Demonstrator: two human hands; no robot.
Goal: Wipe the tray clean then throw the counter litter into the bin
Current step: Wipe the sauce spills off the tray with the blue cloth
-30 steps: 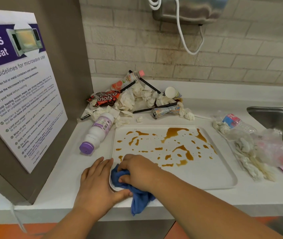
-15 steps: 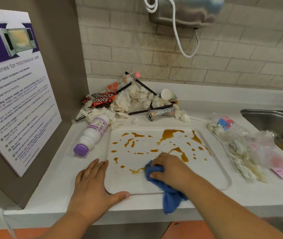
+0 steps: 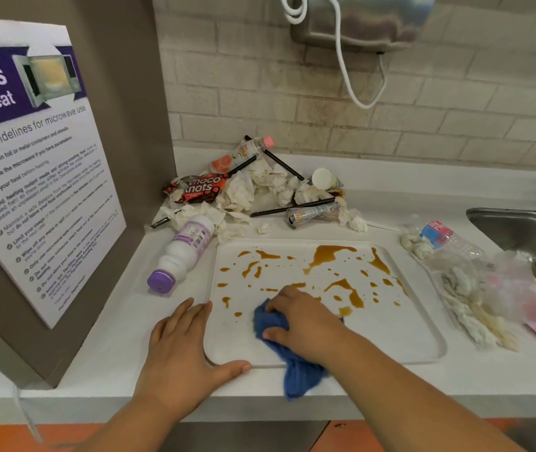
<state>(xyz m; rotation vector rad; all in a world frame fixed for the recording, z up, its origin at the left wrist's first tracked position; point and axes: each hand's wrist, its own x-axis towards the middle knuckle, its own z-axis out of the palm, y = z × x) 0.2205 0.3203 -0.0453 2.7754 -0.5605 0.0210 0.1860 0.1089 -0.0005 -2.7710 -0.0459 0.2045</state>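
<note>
A white tray [image 3: 400, 334] lies on the counter, spattered with brown sauce [image 3: 328, 256] over its far and middle parts. My right hand [image 3: 305, 321] grips a bunched blue cloth [image 3: 273, 324] and presses it on the tray's near left area; the cloth's tail hangs over the counter edge. My left hand [image 3: 181, 350] lies flat on the counter against the tray's near left corner, thumb along the front rim. Litter is piled behind the tray: crumpled tissues [image 3: 243, 194], a snack wrapper [image 3: 199, 187], black straws [image 3: 292, 207], a can [image 3: 312, 213].
A white bottle with a purple cap [image 3: 181, 252] lies left of the tray. Right of it sit a crushed plastic bottle [image 3: 439, 236], tissues and a plastic bag [image 3: 501, 285]. A steel sink [image 3: 521, 230] is at far right. A microwave notice board [image 3: 31, 177] stands on the left.
My right hand has swept the blue cloth from the tray's near left corner to the right and then a little back left. Sauce near that corner is gone. My left hand stayed put.
</note>
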